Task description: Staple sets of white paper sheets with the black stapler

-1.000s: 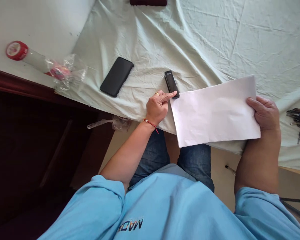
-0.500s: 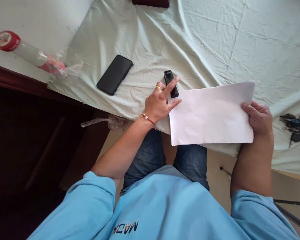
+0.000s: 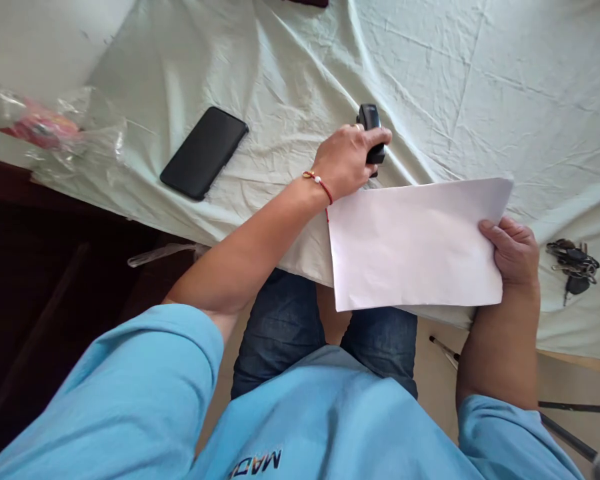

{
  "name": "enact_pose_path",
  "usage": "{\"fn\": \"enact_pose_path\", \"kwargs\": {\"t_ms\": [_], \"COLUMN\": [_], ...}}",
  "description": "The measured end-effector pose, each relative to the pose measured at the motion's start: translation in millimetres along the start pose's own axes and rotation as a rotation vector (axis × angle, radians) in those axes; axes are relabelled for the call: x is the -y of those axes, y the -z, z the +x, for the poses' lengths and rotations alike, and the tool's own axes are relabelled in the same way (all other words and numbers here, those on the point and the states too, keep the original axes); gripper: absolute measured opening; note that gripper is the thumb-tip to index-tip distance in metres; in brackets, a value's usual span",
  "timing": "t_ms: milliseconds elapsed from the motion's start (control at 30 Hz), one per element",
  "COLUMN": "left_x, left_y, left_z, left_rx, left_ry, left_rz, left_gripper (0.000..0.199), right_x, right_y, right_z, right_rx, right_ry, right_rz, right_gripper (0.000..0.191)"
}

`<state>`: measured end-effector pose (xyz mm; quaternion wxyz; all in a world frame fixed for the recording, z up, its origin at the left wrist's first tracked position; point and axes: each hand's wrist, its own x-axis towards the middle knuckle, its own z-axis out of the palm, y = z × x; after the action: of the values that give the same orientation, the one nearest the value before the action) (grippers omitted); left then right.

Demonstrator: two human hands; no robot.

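Observation:
A small black stapler [image 3: 371,120] is in the grip of my left hand [image 3: 347,155], just beyond the paper's upper left corner. My fingers curl over its body, and its far end sticks out past them. My right hand [image 3: 516,252] pinches the right edge of the white paper sheets [image 3: 415,247], thumb on top and the other fingers mostly hidden underneath. The sheets look stacked, lie nearly level and overhang the table's front edge above my lap.
A black phone [image 3: 205,153] lies left of my left hand on the pale tablecloth [image 3: 420,80]. Keys [image 3: 575,267] rest to the right of my right hand. Clear plastic wrapping with something red [image 3: 47,127] is at the far left. A dark red object [image 3: 313,2] shows at the top edge.
My left hand has closed round the stapler and moved it up and to the right, away from the paper. My right hand still holds the sheets. The view has shifted slightly.

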<state>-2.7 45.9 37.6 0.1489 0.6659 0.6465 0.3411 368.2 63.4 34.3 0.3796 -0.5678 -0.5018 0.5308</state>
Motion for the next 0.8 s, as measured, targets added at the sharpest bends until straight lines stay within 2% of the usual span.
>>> {"fn": "enact_pose_path", "kwargs": {"t_ms": [100, 200, 300, 367, 467, 500, 567, 633, 733, 800], "left_x": [2.8, 18.1, 34.2, 39.5, 38.2, 36.4, 33.4, 33.0, 36.0, 37.8], "left_y": [-15.9, -26.8, -25.9, -20.5, -11.9, -9.9, -7.6, -6.8, -6.1, -5.3], "left_z": [-3.4, -10.8, -14.1, -13.5, -12.1, -12.2, -13.8, -16.1, -18.6, -19.5], "left_rx": [0.078, 0.048, -0.006, -0.047, -0.079, -0.063, -0.002, 0.053, 0.068, 0.07], "left_ry": [-0.008, -0.058, -0.055, -0.026, 0.027, 0.04, 0.058, 0.068, 0.091, 0.084], "left_rz": [0.03, -0.1, -0.324, -0.487, -0.701, -0.761, -0.858, -0.925, -0.985, -0.986], "left_gripper": [0.046, 0.059, 0.07, 0.06, 0.02, 0.028, 0.056, 0.072, 0.08, 0.074], "right_x": [-0.1, 0.6, 6.9, 14.9, 28.4, 31.8, 34.6, 30.9, 16.0, 5.2], "right_y": [0.6, 0.5, 2.2, 6.0, 13.5, 15.0, 13.9, 6.8, -9.4, -17.0], "right_z": [-2.9, -5.7, -8.1, -8.5, -2.9, 1.2, 11.9, 23.4, 34.8, 36.6], "right_rx": [-0.018, -0.059, -0.132, -0.174, -0.223, -0.235, -0.248, -0.259, -0.28, -0.276], "right_ry": [-0.012, -0.01, 0.028, 0.063, 0.143, 0.171, 0.213, 0.238, 0.267, 0.268], "right_rz": [-0.007, 0.0, 0.011, 0.004, -0.024, -0.034, -0.036, -0.008, 0.056, 0.078], "right_gripper": [0.043, 0.044, 0.044, 0.044, 0.042, 0.042, 0.042, 0.043, 0.042, 0.043]}}
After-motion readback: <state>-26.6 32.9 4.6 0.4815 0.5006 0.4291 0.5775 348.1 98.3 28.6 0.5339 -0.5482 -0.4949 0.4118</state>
